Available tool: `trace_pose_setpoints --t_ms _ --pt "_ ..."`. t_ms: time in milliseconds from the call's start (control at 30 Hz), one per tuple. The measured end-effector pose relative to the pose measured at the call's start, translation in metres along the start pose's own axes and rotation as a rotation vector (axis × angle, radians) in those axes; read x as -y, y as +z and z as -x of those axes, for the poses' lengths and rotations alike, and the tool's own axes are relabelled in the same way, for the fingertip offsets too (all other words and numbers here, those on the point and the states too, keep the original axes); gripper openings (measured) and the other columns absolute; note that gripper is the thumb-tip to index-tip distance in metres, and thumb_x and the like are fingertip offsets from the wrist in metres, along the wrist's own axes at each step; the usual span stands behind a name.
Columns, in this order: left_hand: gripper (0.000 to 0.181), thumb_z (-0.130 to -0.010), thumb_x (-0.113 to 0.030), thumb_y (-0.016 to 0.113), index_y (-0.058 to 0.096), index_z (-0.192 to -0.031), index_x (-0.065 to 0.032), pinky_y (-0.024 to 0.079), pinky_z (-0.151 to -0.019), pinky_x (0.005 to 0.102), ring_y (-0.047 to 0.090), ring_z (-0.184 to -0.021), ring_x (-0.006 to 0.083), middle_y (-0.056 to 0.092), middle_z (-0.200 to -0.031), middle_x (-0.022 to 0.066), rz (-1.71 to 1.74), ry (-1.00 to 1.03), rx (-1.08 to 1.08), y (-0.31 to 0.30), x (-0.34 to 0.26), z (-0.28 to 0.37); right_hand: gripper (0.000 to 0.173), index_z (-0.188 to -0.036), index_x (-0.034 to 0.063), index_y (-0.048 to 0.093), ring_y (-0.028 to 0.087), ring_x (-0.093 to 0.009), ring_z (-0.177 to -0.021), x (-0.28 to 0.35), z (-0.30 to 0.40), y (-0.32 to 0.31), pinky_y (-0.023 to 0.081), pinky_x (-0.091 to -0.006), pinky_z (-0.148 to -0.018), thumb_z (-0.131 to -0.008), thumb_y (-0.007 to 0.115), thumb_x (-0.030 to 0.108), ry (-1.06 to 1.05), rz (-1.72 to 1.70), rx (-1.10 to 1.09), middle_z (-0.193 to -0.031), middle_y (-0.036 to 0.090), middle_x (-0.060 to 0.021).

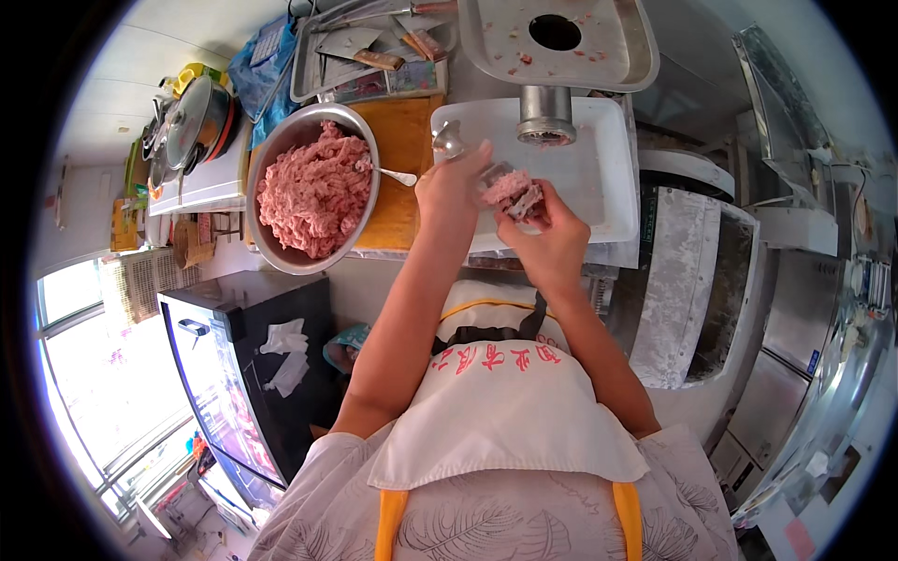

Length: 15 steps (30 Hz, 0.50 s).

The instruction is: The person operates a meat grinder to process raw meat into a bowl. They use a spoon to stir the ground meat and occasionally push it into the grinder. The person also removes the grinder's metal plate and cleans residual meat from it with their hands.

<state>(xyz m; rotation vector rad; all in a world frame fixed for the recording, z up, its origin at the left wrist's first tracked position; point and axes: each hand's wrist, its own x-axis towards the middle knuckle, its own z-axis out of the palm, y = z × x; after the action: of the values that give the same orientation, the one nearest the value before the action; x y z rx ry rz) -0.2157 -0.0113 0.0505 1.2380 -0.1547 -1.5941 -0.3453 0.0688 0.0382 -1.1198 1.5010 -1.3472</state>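
Note:
My left hand (452,186) is closed around a metal part, with a shiny curved end (447,139) showing past the fingers. It looks like a meat grinder's auger, though the grip hides its middle. Between my hands sits pink ground meat (508,188) clinging to a metal piece. The fingers of my right hand (551,228) hold that meat-covered piece; whether both ends are one part I cannot tell. Below my hands is a white plastic tub (596,203). The grinder's metal outlet tube (546,116) points into view above the tub, bits of meat at its rim.
A steel bowl (264,242) of ground meat (316,193) stands at left, a spoon (396,174) stuck in it. The grinder's feed tray (484,49) overhangs the tub. A cleaver (351,43) and knives lie on a metal tray (303,77). A lidded pot (200,119) stands far left.

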Motion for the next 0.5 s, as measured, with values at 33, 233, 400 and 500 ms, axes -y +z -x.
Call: trace_pose_setpoints --t_ms 33,233,400,500 --pt "0.03 -0.087 -0.003 0.083 0.069 -0.111 0.0082 0.061 -0.07 0.0366 0.072 -0.09 0.0244 0.071 -0.103 0.0129 0.0 0.005 -0.003 -0.001 0.0 0.0 0.046 -0.117 -0.0027 0.068 0.072 -0.012 -0.086 0.01 0.002 -0.003 0.06 -0.0308 -0.081 -0.075 0.085 0.005 -0.115 0.172 -0.01 -0.096 0.075 -0.0098" --pt "0.029 -0.086 -0.002 0.083 0.069 -0.109 0.0083 0.062 -0.067 0.0371 0.073 -0.088 0.0264 0.071 -0.1 0.0139 -0.021 0.013 -0.005 0.0 0.006 -0.007 0.051 -0.118 -0.0006 0.065 0.073 -0.018 -0.084 0.003 0.005 -0.002 0.06 -0.033 -0.079 -0.072 0.086 0.009 -0.197 0.239 -0.084 -0.097 0.075 -0.0103" --pt "0.029 -0.088 -0.004 0.081 0.068 -0.11 0.01 0.062 -0.069 0.0395 0.073 -0.085 0.0271 0.072 -0.101 0.016 -0.109 -0.017 -0.042 -0.005 0.006 -0.013 0.058 -0.122 0.0007 0.062 0.072 -0.022 -0.081 0.004 0.006 -0.002 0.059 -0.0345 -0.074 -0.069 0.085 0.008 -0.186 0.243 -0.028 -0.094 0.071 -0.0098" --pt "0.028 -0.09 -0.003 0.079 0.066 -0.111 0.0108 0.062 -0.069 0.0409 0.073 -0.084 0.0282 0.072 -0.103 0.018 0.083 -0.045 0.0 -0.005 0.001 -0.006 0.057 -0.122 0.0003 0.063 0.069 -0.019 -0.078 0.018 0.004 0.001 0.059 -0.0322 -0.075 -0.069 0.084 0.005 -0.361 0.386 -0.064 -0.092 0.07 -0.009"
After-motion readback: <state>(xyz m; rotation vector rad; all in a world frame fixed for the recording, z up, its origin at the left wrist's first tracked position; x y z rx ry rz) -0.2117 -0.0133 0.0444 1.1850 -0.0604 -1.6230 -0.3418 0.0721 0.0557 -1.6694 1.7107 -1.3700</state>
